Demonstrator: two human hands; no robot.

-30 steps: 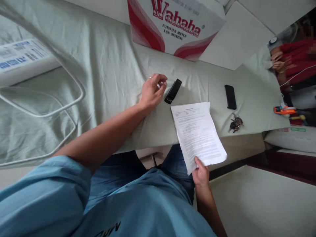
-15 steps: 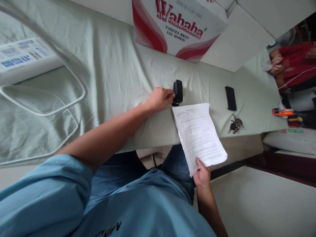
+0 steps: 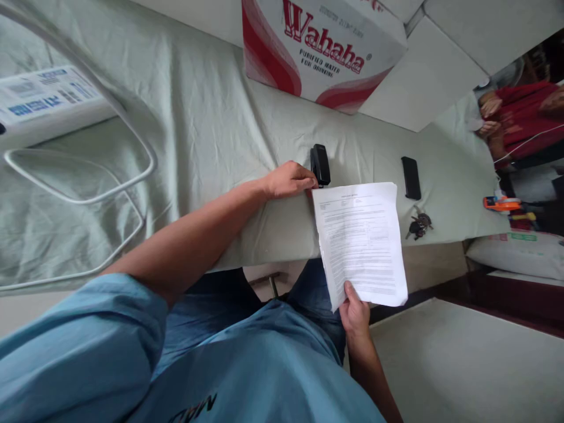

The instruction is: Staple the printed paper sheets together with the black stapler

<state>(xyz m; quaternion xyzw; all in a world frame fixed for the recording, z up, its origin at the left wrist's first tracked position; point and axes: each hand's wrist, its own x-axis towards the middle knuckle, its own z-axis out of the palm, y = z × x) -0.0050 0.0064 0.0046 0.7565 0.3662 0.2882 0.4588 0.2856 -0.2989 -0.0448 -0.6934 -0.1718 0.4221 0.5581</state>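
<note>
My left hand (image 3: pixel 287 180) rests on the pale green cloth and grips the near end of a black stapler (image 3: pixel 319 164), which stands beside the top left corner of a printed paper document (image 3: pixel 361 241). My right hand (image 3: pixel 355 312) holds that document by its lower edge, with the upper part lying over the table edge.
A red and white Wahaha water carton (image 3: pixel 324 50) stands at the back. A black phone (image 3: pixel 410 177) and a bunch of keys (image 3: pixel 419 223) lie to the right. A white power strip (image 3: pixel 39 106) and its cable (image 3: pixel 88 194) lie at the left. Another person in red (image 3: pixel 520 117) sits at far right.
My left hand closed on the stapler and turned it from lying diagonally to pointing away, next to the paper's corner. The document shifted slightly right and straightened.
</note>
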